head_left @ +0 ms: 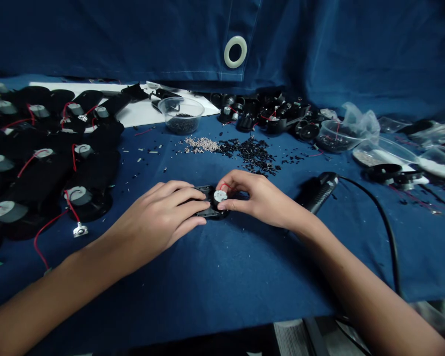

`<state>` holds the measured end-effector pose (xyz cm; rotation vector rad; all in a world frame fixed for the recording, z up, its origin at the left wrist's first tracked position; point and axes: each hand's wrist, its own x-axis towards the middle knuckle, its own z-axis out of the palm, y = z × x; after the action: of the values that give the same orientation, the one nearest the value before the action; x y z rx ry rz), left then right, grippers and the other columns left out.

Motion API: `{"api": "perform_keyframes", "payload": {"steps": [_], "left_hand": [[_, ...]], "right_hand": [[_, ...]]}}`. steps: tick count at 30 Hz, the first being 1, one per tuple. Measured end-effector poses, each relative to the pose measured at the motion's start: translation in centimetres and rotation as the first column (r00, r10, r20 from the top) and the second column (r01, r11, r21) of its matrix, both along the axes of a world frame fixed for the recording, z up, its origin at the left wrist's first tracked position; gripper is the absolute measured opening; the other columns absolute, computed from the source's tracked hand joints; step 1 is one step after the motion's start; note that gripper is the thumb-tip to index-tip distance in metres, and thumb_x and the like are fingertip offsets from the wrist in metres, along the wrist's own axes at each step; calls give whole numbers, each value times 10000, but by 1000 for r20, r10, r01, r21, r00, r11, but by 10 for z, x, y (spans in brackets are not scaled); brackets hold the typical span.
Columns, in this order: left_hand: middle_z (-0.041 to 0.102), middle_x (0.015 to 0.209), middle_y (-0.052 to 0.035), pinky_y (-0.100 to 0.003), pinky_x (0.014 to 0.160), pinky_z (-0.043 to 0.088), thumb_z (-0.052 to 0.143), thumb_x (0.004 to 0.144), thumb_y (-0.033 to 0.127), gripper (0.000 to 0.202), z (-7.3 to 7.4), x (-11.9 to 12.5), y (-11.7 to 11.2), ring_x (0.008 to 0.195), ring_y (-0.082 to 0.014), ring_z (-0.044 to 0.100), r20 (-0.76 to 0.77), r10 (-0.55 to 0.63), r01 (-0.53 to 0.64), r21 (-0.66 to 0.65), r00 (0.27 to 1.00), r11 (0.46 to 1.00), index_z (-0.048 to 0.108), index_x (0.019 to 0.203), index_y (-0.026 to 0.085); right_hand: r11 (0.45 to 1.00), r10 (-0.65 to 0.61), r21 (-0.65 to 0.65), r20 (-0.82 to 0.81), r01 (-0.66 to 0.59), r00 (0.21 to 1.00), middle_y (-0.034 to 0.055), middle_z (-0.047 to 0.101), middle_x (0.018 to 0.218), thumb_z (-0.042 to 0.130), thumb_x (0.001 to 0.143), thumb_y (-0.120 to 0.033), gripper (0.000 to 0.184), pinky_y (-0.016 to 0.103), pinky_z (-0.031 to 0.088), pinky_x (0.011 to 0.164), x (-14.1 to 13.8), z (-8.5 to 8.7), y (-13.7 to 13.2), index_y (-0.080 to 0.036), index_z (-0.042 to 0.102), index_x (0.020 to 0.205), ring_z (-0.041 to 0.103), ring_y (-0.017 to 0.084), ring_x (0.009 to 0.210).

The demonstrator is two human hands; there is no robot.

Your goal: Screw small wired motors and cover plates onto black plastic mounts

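My left hand (166, 207) lies over a black plastic housing (206, 212) on the blue cloth, its fingers closed around the left part. At the housing's right end, my right hand (254, 198) pinches a small round motor (220, 196) with a white end cap between thumb and fingers. A red wire rises from the motor near my right fingertips. The motor sits in or just over the housing's end; which of the two, I cannot tell. My left hand hides much of the housing.
Black housings with motors and red wires (77, 195) fill the left side. Behind my hands lie silver small parts (202, 145), black screws (252, 153) and a clear bowl (181, 121). A corded black power tool (321, 190) rests right, before plastic tubs (385, 151).
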<state>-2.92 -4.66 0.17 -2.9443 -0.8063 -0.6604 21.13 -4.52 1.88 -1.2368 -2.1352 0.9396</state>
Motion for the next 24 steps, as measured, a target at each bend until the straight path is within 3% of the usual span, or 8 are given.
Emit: {"api": "perform_keyframes", "payload": {"steps": [4,9,16,21,24], "left_hand": [[639,1142,-26,-384,936,431,488,941,333,264,2,3,-2,1104,-224,525,-27,7,-7,20,1000,1000,626,1126,204],[637,1154,-26,-375,931,422,471,947,337,264,3,2,-3,1107,-221,525,-42,16,-16,1,999,1000,631,1110,206],[580,1177,1,-366,949,381,447,949,332,241,18,10,5,1104,-204,509,-44,48,-56,-205,998,977,583,1142,288],[520,1156,-4,-291,837,423,437,949,301,266,35,24,24,973,-164,541,-75,-61,26,-403,995,915,523,1196,346],[533,1099,-17,-297,827,411,466,934,341,274,39,30,30,988,-190,519,-129,-126,65,-396,984,916,528,1200,347]], "right_hand": [[1000,8,5,22,-9,1000,36,609,962,659,800,-341,265,299,480,820,0,1,-1,-172,570,984,584,143,866],[991,71,100,135,-85,988,55,543,1134,734,689,-484,606,311,474,834,-1,2,-1,-210,527,1188,560,158,909],[969,140,173,206,-177,968,56,561,1083,726,695,-491,574,290,437,814,-2,3,7,-183,538,1140,540,179,953],[983,85,138,245,-121,966,51,582,993,712,674,-550,508,324,430,805,-5,7,5,-172,566,980,537,200,922],[987,63,124,264,-99,963,74,580,1062,687,691,-572,551,382,425,885,-4,9,0,-179,562,1058,525,235,1022]]}}
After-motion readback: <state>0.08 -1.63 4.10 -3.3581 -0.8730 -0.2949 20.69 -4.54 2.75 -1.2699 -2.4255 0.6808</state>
